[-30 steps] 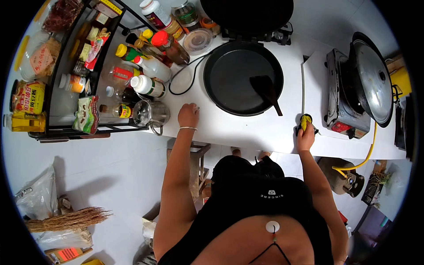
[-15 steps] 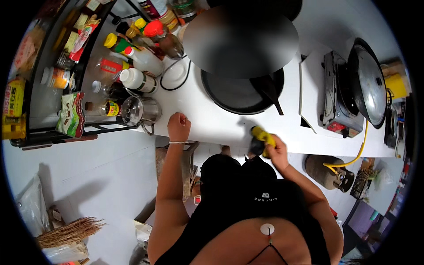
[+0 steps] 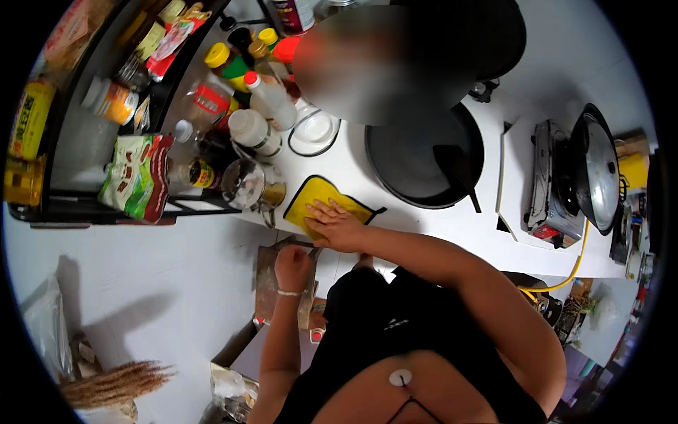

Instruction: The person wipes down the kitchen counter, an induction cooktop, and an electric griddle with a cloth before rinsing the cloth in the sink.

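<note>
A yellow cloth [image 3: 316, 191] is held flat to the white counter [image 3: 487, 237] under an outspread right hand [image 3: 335, 226].

The cloth is laid near the jug [image 3: 242, 185], to the near left of the pan [image 3: 417, 168]. Of the 2 hands, only the right is rested on it: nothing is grasped, and much of the cloth is spread beyond, away from the wearer. Its long axis is masked. The left hand [image 3: 292, 267] is curled, set apart near the counter's front edge; nothing is seen in it.
</note>
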Motion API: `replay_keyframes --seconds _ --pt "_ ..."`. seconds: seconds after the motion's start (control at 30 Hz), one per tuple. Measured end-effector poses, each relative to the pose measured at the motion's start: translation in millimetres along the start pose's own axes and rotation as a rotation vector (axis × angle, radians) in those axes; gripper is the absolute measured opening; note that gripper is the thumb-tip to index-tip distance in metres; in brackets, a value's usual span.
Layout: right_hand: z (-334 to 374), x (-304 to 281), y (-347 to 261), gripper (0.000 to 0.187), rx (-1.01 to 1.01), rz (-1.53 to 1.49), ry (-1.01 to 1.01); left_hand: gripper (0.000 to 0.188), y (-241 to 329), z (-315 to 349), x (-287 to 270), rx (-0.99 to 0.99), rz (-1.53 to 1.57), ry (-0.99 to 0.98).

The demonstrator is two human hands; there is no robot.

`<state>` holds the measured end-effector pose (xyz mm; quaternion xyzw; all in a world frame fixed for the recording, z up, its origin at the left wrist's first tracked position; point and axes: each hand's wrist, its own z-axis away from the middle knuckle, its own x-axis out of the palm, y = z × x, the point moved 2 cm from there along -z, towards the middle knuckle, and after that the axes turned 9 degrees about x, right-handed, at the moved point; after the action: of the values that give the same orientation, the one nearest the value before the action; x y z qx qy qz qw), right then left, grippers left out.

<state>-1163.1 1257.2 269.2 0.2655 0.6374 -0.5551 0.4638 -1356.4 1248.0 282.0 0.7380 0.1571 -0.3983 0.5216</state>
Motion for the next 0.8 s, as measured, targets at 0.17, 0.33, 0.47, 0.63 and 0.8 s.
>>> replay_keyframes --seconds 0.17,0.33,0.47,0.63,0.8 --pt "-47.7 28.6 21.8 0.068 0.151 -0.018 0.180 0.008 -9.0 33.1 2.1 -0.021 0.069 -0.009" --pt "-31.5 7.4 37.2 0.067 0.379 -0.023 0.317 0.008 -12.5 52.0 3.0 -0.056 0.105 -0.063" --pt "22.9 -10.5 44.5 0.065 0.420 -0.046 0.293 0.009 1.9 39.1 7.0 -0.196 0.319 -0.069" --pt "111.8 -24.3 64.9 0.059 0.322 -0.079 0.154 0.012 42.2 -20.9 14.2 -0.307 0.883 -0.061" --pt "205.2 -36.6 100.4 0.059 0.483 0.000 0.002 0.006 82.1 -93.2 18.3 -0.342 1.207 -0.188"
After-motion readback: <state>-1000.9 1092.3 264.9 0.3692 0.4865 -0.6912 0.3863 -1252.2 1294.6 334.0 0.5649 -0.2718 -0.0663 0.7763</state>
